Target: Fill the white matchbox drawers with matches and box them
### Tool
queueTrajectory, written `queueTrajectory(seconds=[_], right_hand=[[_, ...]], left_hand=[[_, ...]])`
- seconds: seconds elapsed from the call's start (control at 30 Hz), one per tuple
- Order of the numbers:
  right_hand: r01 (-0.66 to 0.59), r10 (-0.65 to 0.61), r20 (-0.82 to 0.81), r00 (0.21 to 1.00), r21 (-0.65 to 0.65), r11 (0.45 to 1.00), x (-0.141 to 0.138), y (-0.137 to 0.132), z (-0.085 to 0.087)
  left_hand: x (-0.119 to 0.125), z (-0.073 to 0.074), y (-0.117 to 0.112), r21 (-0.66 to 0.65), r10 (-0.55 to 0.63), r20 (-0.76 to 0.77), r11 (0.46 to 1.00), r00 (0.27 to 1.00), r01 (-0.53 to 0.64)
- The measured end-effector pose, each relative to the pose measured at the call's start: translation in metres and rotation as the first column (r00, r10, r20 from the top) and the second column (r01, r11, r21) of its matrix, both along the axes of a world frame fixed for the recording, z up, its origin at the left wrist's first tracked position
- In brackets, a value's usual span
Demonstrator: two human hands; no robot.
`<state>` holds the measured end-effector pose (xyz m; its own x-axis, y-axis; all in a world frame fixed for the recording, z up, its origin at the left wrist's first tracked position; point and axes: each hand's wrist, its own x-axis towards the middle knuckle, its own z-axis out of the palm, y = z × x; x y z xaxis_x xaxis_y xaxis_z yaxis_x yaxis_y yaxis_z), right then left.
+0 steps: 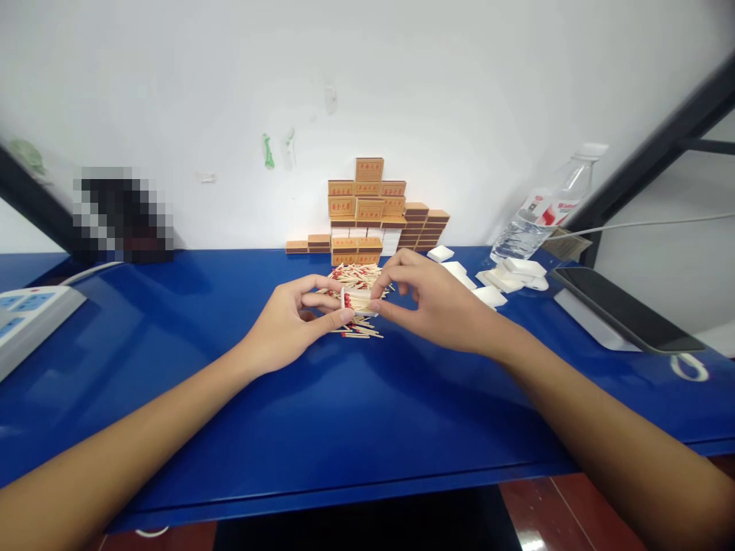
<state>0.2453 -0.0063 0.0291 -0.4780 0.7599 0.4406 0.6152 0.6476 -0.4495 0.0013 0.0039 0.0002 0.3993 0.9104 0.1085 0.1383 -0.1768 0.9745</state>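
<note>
Grip on both ends: small white cardboard matchbox tray, packed with red-tipped matches, pinched between thumb and forefinger of left hand and, from the opposite side, by the fingertips of right hand. Held just above the blue tabletop, squarely between the two hands, over a loose heap of red-tipped wooden matchsticks spreading beyond the knuckles. Looks like settling the sticks level in the tray. Best done gently: keep the tray flat, squeeze the ends only, press stray sticks down with the right fingertips, keep all heads facing one way. Careful with any tilt, since the sticks could easily spill back onto the heap. Beyond the hands, against the wall, stacked orange cardboard matchboxes. Past the right hand, empty white trays and a clear plastic water bottle.
</note>
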Motion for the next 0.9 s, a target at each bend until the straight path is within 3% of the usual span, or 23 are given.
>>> queueTrajectory(seconds=[0.23, 0.67, 0.9], right_hand=[[-0.041, 0.052, 0.099, 0.994, -0.109, 0.993, 0.0016, -0.001, -0.0014], [-0.09, 0.094, 0.115, 0.989, -0.038, 0.995, 0.0016, -0.0003, -0.0054], [-0.037, 0.034, 0.078, 0.996, 0.04, 0.999, -0.004, -0.0007, -0.0063]], left_hand=[[-0.0012, -0.0025, 0.0004, 0.037, -0.018, -0.051, 0.999, 0.999, 0.02], [-0.0013, -0.0035, 0.0005, 0.009, -0.058, -0.027, 0.998, 0.998, 0.059], [-0.0007, -0.0011, 0.0012, 0.02, -0.036, -0.008, 0.999, 0.999, 0.036]])
